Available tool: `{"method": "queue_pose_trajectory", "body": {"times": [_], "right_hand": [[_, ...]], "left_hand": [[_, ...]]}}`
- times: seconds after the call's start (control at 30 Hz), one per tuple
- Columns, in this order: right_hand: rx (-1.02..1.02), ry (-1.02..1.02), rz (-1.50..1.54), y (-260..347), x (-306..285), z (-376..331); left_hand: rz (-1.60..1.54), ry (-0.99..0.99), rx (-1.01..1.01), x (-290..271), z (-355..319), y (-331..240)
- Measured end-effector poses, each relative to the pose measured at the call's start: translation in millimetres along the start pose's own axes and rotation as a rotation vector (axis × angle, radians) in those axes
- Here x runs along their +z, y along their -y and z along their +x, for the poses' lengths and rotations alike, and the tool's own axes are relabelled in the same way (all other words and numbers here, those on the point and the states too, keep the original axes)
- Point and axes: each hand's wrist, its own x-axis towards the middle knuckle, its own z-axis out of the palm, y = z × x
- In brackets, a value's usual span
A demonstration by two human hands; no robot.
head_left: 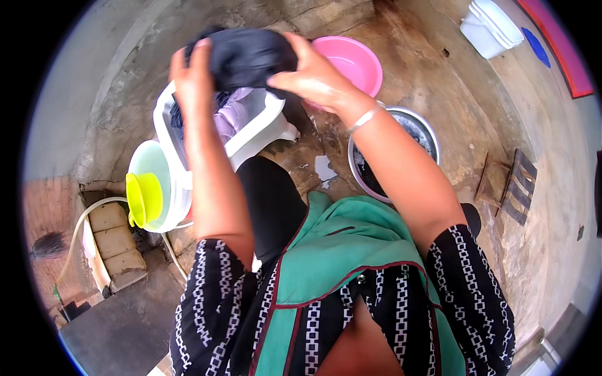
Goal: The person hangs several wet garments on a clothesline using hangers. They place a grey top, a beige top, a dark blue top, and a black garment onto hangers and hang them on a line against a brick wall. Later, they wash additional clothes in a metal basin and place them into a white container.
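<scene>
A bundled dark garment [254,57] is held up in both hands at the far side. My left hand [193,78] is closed on its left end, and my right hand [312,76] grips the right end, thumb on the near side. Just beneath the bundle stands a white plastic container [258,133] with a thick rim. Inside it lie a lilac cloth [231,120] and some dark cloth, partly hidden by my left arm. Under my right forearm is a metal basin [431,125] of sudsy water with something dark in it.
A pink basin [370,62] sits beyond my right wrist. On the left, a lime-green jug [144,199] rests at a pale bucket [170,216], near a hose [78,235]. White buckets [490,31] stand far right; a small wooden stool [518,185] lies at the right wall.
</scene>
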Motion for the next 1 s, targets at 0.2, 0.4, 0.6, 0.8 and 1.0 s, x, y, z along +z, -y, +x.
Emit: {"method": "queue_pose_trajectory", "body": {"times": [0.2,0.4,0.6,0.8,1.0], "right_hand": [[0.212,0.076,-0.019,-13,-52,-39],[0.685,-0.766,-0.261,-145,-244,-204],[0.567,-0.517,-1.181,-243,-245,-314],[0.847,0.016,-1.134,-231,-147,-302],[0.994,0.085,-1.198,-290,-172,-289]], "left_hand": [[0.854,-0.111,0.075,-107,59,100],[0.468,0.436,0.036,63,-54,48],[0.632,1.509,-0.123,193,-294,167],[0.956,1.741,-0.049,193,-363,240],[0.863,1.629,0.001,210,-382,305]]}}
